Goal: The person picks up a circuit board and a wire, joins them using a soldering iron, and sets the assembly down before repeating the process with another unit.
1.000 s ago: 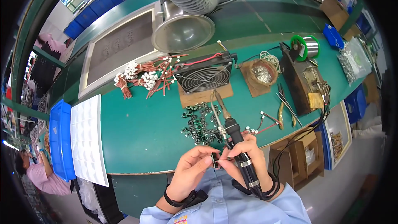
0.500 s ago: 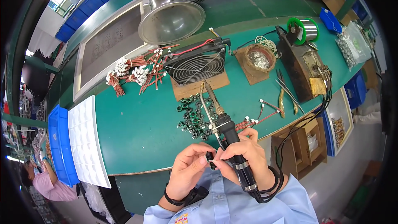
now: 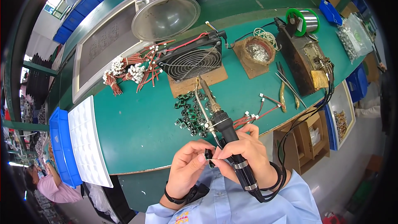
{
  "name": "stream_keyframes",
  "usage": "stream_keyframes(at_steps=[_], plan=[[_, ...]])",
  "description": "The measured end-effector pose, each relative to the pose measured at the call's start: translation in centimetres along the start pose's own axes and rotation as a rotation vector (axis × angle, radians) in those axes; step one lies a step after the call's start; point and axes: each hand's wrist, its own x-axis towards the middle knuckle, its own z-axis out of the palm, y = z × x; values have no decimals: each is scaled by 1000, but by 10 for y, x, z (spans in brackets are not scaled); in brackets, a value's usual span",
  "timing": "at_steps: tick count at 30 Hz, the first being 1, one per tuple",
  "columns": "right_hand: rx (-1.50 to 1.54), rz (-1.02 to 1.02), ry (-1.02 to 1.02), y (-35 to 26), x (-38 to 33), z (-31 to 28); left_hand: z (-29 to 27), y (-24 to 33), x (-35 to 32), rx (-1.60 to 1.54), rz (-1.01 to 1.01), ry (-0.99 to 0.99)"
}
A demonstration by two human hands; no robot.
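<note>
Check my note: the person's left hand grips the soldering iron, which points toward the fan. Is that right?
Not quite: the head view shows the right hand gripping the soldering iron. It does point toward the fan.

Fingers (image 3: 196, 165) partly hide the dark piece (image 3: 208, 154) (details too small)

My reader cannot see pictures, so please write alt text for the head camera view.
A person's left hand holds a small dark part and the right hand a black soldering iron, at the front edge of a green workbench. Beyond are a pile of small green-and-black parts, a black fan and bundled wires.
</note>
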Motion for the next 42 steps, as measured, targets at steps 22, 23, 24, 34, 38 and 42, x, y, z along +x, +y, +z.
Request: stream_keyframes(at_steps=[22, 23, 24, 34, 38, 42], plan=[[-16, 30, -48, 2, -1, -5, 2, -1, 1, 91, 91, -24], [-17, 30, -47, 2, -1, -5, 2, -1, 1, 96, 95, -23], [-15, 29, -51, 2, -1, -6, 2, -1, 1, 101, 98, -22], [17, 35, -95, 3, 1, -10, 1, 3, 1, 121, 93, -46], [43, 54, -132, 4, 1, -13, -1, 6, 1, 157, 91, -63], [56, 68, -153, 4, 2, -15, -2, 8, 2, 156, 83, -93]])
